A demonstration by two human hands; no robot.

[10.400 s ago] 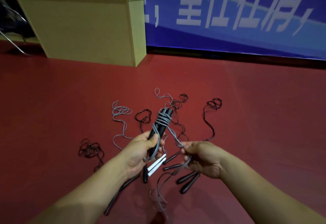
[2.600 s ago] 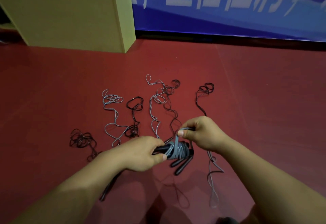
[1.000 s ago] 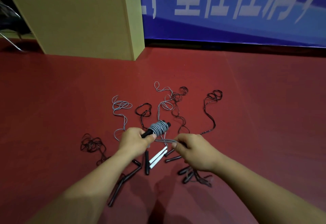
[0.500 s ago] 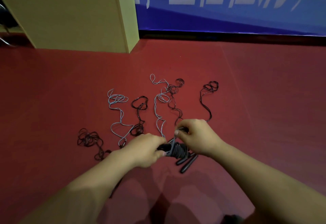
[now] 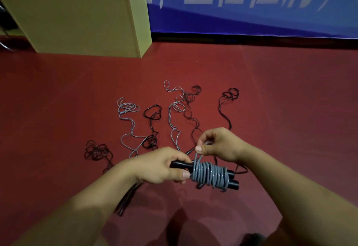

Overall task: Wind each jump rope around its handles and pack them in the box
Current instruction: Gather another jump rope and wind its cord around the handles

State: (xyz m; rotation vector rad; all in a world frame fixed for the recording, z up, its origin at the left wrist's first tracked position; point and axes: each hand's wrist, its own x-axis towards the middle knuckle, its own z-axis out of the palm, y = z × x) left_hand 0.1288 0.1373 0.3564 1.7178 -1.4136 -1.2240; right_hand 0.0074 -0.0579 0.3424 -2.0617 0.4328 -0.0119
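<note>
My left hand (image 5: 160,165) grips a pair of black handles (image 5: 231,181) held sideways, with grey rope (image 5: 210,175) wound in many turns around them. Just above the coil, my right hand (image 5: 219,145) pinches the free end of that grey rope, which runs down to the left side of the coil. Several loose jump ropes, grey (image 5: 127,121) and black (image 5: 153,116), lie spread on the red floor (image 5: 280,110) beyond my hands. Black handles of other ropes (image 5: 126,201) stick out under my left forearm. No packing box is plainly in view.
A tall yellow wooden cabinet (image 5: 77,13) stands at the back left. A blue banner (image 5: 251,3) with white characters runs along the back wall. A tangled black rope (image 5: 96,151) lies at the left of the spread.
The wound bundle has turned from pointing away to lying sideways. My right hand has come up above the coil with the rope end, and little loose grey rope is left.
</note>
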